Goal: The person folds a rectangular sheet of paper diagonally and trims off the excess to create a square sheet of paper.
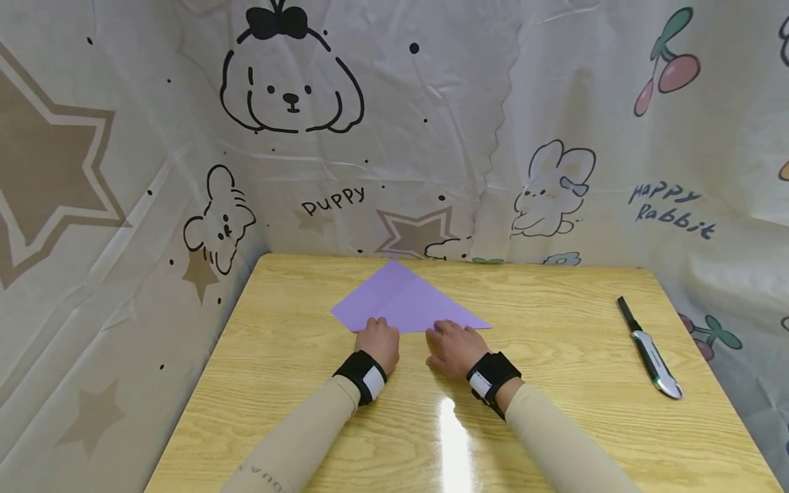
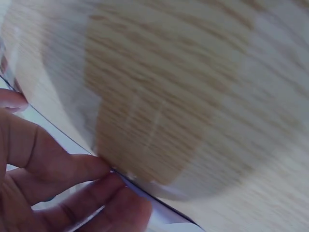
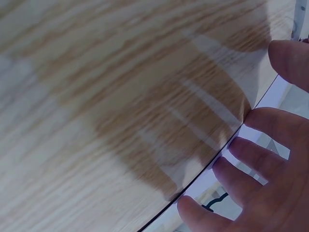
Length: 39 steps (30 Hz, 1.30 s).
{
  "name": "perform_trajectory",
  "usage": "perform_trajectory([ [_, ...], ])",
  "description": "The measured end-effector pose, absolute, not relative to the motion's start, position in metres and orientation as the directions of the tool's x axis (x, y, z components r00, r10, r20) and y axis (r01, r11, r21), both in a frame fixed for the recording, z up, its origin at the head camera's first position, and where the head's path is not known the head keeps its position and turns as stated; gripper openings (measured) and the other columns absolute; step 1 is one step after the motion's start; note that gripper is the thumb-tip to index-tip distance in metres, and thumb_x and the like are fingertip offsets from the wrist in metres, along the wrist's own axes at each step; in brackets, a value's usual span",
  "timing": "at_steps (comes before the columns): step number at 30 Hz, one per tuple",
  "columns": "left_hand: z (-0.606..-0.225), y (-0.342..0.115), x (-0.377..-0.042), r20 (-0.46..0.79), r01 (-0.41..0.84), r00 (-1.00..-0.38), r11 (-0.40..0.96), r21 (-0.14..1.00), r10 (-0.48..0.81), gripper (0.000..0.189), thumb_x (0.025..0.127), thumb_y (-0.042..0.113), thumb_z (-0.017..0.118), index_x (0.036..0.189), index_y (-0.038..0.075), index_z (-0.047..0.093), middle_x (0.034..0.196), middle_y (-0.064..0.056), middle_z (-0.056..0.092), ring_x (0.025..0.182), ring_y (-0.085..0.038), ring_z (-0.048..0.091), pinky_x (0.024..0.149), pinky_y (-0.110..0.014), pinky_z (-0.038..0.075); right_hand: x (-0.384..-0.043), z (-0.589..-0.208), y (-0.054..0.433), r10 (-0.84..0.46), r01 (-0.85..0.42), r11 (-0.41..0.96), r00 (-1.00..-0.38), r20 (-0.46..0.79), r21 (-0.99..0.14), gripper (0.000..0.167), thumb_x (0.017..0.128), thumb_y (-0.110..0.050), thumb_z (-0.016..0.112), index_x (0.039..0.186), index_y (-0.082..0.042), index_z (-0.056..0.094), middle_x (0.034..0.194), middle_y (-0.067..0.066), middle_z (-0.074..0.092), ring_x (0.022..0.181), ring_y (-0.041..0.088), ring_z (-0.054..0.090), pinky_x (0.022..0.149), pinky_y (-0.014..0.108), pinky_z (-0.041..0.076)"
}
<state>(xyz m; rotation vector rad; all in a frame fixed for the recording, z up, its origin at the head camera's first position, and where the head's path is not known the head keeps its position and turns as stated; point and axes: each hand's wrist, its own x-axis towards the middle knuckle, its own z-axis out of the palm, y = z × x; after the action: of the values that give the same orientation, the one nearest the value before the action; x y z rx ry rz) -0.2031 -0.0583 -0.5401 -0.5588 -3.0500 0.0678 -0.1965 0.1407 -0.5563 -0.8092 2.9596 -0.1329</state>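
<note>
A sheet of purple paper (image 1: 409,298) lies on the table with one corner pointing to the back. Its near edge runs straight, and a faint diagonal line crosses it. At the left part of that edge, my left hand (image 1: 379,344) pinches the paper between thumb and bent fingers; the left wrist view shows the thumb (image 2: 89,166) close to the fingertips at the paper's rim. Further right, the right hand (image 1: 457,348) rests with spread fingers on the same edge. In the right wrist view several fingertips line up along the paper's edge (image 3: 207,181), thumb apart.
A utility knife (image 1: 656,363) with a black and silver handle lies at the right of the wooden table (image 1: 277,411). A printed curtain (image 1: 401,137) hangs behind and along the sides. Light glares off the tabletop between the forearms.
</note>
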Motion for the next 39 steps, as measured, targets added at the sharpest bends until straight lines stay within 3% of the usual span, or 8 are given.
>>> perform_trajectory([
  [17,-0.5391,-0.0519,-0.2028,-0.008,0.275,-0.961,0.957,-0.096,0.275,0.012,0.084,0.021,0.072,0.085,0.010,0.075,0.086,-0.017,0.061,0.080,-0.031,0.059,0.061,-0.045,0.056,-0.1959,-0.5524,0.1434,-0.500,-0.492,0.863,-0.865,-0.045,-0.116,0.056,0.090,-0.044,0.064,0.138,-0.015,0.056,0.141,0.009,0.050,0.132,0.028,0.044,0.097,0.056,0.043],
  [23,-0.5405,-0.0552,-0.2015,-0.049,0.246,-0.969,0.946,-0.212,0.241,0.021,0.088,0.026,0.069,0.092,0.007,0.076,0.092,-0.024,0.062,0.084,-0.040,0.061,0.063,-0.044,0.055,-0.1959,-0.5545,0.1443,-0.507,-0.501,0.859,-0.861,-0.045,-0.104,0.058,0.091,-0.046,0.062,0.139,-0.015,0.055,0.141,0.009,0.050,0.131,0.028,0.044,0.096,0.055,0.045],
  [32,-0.5426,-0.0604,-0.2017,-0.004,0.159,-0.987,0.951,-0.264,0.164,0.019,0.084,0.024,0.070,0.078,0.007,0.073,0.079,-0.017,0.061,0.073,-0.030,0.059,0.050,-0.036,0.047,-0.1933,-0.5532,0.1433,-0.501,-0.493,0.860,-0.864,-0.038,-0.128,0.058,0.091,-0.044,0.063,0.139,-0.013,0.054,0.141,0.010,0.049,0.131,0.030,0.045,0.096,0.056,0.044],
  [39,-0.5388,-0.0544,-0.2054,-0.081,0.098,-0.994,0.961,-0.258,0.080,0.021,0.088,0.024,0.066,0.088,0.005,0.074,0.090,-0.021,0.064,0.082,-0.035,0.061,0.060,-0.040,0.051,-0.1925,-0.5555,0.1428,-0.505,-0.499,0.857,-0.863,-0.015,-0.127,0.057,0.091,-0.044,0.063,0.138,-0.013,0.055,0.141,0.011,0.050,0.130,0.030,0.045,0.095,0.055,0.045],
])
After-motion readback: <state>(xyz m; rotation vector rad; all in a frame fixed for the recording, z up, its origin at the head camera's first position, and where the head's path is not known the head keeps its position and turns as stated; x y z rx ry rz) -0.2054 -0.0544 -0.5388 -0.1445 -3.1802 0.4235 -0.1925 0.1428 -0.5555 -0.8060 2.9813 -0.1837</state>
